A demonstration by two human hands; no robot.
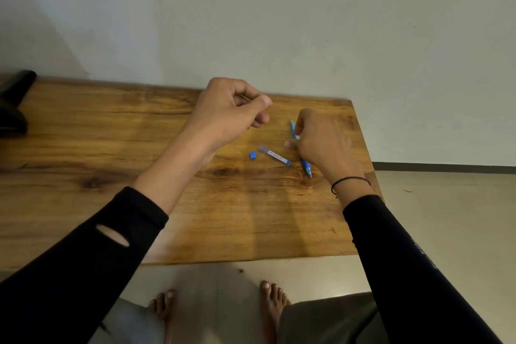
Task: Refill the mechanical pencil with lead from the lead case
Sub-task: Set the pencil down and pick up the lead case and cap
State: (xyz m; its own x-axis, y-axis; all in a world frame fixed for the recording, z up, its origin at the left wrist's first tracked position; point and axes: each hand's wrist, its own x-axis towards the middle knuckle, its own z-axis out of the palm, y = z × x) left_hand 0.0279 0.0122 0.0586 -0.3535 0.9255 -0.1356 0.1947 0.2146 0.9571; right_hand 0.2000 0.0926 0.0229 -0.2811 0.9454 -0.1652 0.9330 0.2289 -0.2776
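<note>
**Pencil gripped, lead pinched**

Your right hand (pixel 321 142) grasps the blue mechanical pencil (pixel 305 166) right of centre, tip on the wooden table (pixel 111 148). Your left hand (pixel 229 112) hovers above, pinching something thin. The lead case (pixel 274 155) lies between, its blue cap (pixel 252 155) just left.

The right hand (pixel 321 142) is gripping the blue mechanical pencil (pixel 303 160) on the wooden table (pixel 83 134); the left hand (pixel 226 112) is pinching above the lead case (pixel 274 155).
</note>
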